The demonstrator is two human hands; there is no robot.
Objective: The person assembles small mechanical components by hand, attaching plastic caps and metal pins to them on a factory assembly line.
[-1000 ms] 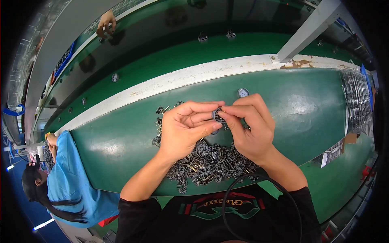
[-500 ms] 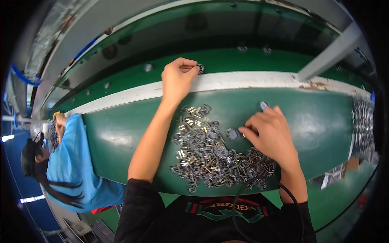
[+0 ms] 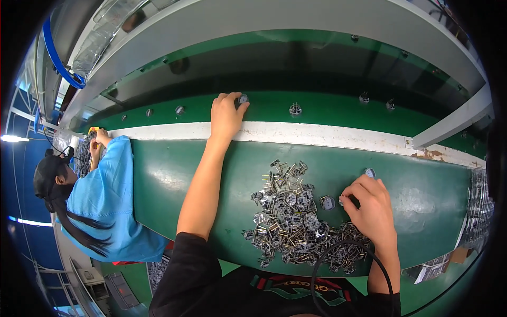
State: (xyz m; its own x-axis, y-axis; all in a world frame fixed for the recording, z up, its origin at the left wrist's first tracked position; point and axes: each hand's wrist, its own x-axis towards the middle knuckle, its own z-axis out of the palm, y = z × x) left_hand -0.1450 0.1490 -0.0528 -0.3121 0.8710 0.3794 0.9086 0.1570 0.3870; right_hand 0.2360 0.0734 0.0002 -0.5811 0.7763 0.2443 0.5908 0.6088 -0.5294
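My left hand [image 3: 226, 115] reaches far forward over the white strip [image 3: 317, 134] and pinches a small round metal part [image 3: 242, 99] down on the green belt [image 3: 327, 108] beyond it. My right hand [image 3: 371, 207] rests at the right edge of a pile of small metal clip parts [image 3: 296, 224] on the near green surface [image 3: 174, 179], fingers curled on one small piece. A loose round part [image 3: 327, 202] lies just left of those fingers, and another [image 3: 370, 173] lies just above that hand.
Several similar round parts sit spaced along the far belt, such as one [image 3: 295, 109] right of my left hand. A co-worker in a blue top [image 3: 108, 203] works at the left. A grey post [image 3: 454, 124] crosses at right; more metal parts [image 3: 478, 203] lie at the far right.
My hands were together over the pile holding one part. The left hand then carried it forward to the far belt, while the right hand dropped to the pile's right edge.
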